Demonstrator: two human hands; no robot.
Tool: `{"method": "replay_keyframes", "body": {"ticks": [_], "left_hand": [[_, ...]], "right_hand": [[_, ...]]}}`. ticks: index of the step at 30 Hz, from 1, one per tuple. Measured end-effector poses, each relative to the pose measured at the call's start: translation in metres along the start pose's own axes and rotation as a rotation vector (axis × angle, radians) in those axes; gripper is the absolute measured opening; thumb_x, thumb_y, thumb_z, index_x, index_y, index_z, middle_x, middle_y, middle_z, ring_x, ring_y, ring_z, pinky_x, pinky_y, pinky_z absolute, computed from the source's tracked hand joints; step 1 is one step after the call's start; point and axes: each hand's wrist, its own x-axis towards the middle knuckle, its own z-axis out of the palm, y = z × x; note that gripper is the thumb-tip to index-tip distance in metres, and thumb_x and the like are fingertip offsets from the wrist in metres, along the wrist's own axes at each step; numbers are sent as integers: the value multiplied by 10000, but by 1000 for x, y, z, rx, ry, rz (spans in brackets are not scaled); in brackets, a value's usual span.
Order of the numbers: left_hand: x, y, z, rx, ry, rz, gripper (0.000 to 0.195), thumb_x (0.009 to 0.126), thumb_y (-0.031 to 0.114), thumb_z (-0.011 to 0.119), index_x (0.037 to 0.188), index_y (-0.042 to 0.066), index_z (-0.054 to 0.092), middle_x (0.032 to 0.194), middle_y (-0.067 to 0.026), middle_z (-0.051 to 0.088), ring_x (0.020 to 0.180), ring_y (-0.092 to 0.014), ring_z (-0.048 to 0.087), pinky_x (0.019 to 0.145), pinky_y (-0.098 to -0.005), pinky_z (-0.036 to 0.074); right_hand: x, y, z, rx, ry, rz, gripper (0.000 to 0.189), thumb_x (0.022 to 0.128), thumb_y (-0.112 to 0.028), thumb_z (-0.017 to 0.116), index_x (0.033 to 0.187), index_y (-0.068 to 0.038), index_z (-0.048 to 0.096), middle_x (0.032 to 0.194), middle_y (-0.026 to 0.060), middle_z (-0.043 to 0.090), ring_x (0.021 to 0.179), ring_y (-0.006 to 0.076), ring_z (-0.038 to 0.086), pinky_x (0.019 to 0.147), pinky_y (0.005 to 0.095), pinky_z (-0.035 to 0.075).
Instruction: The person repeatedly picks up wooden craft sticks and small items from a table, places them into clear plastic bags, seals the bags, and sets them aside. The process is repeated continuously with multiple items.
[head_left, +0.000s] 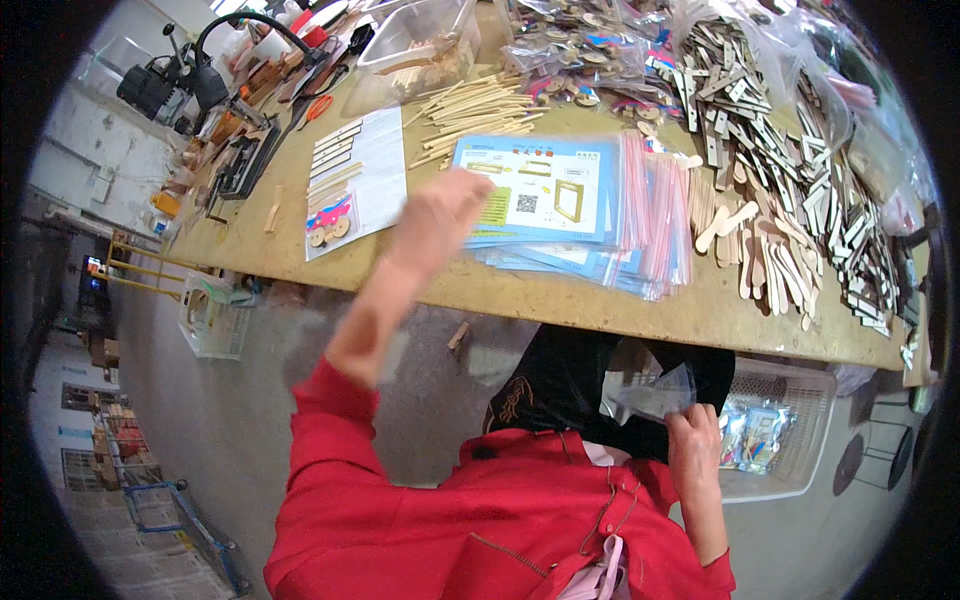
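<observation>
My left hand (450, 202), blurred, is over the left edge of a stack of printed blue-and-white sheets in clear zip bags (540, 187); its fingers cannot be made out well. Low beside my lap, my right hand (694, 427) pinches a clear plastic bag (660, 394). Left of the stack lies a white sheet (382, 165) bearing slotted wooden strips (334, 146), thin sticks (335, 182) and a small bag of wooden wheels and coloured parts (330, 223). Behind the stack is a pile of wooden sticks (480, 112).
Wooden paddle-shaped sticks (776, 262) and heaped slotted strips (847, 210) cover the table's right side. Bagged parts (585, 56) and a clear tub (420, 45) stand at the back. Orange scissors (319, 107) and a black machine (251, 161) are left. A white basket (802, 450) with filled bags sits below, right.
</observation>
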Motion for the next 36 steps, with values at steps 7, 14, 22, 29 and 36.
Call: {"method": "replay_keyframes", "body": {"ticks": [7, 14, 22, 29, 36], "left_hand": [[69, -129, -11, 381, -111, 25, 231, 893, 158, 713, 1088, 40, 757, 1019, -194, 729, 978, -386, 701, 880, -442, 556], [106, -151, -10, 381, -199, -94, 210, 875, 249, 716, 928, 59, 788, 902, -137, 754, 884, -364, 724, 829, -474, 568], [99, -96, -37, -143, -191, -318, 218, 965, 231, 695, 929, 20, 736, 841, -56, 723, 804, -125, 662, 747, -309, 529], [15, 110, -13, -302, -674, 216, 149, 976, 182, 707, 992, 41, 752, 854, -120, 734, 737, -219, 702, 685, -350, 553], [-28, 177, 49, 117, -662, 588, 192, 927, 218, 698, 809, 86, 625, 727, -119, 658, 693, -328, 700, 626, -461, 553]], "right_hand": [[1, -3, 3, 19, 146, -55, 108, 787, -26, 670, 887, -44, 705, 1006, 105, 687, 1024, 328, 627, 859, 444, 505], [11, -14, -12, 79, 150, -14, 77, 829, -12, 704, 902, -37, 699, 980, 115, 688, 1007, 343, 631, 870, 461, 507], [14, -21, -30, 148, 290, -31, 115, 805, 32, 741, 897, -11, 685, 1012, 134, 684, 987, 364, 642, 854, 457, 535], [22, -25, -47, 142, 272, -88, 155, 825, 14, 746, 959, -4, 671, 1295, 203, 647, 1219, 418, 612, 1005, 487, 527], [18, -35, -43, 102, 306, -172, 164, 757, -35, 698, 910, -12, 642, 1340, 219, 628, 1287, 410, 602, 1057, 495, 513]]}}
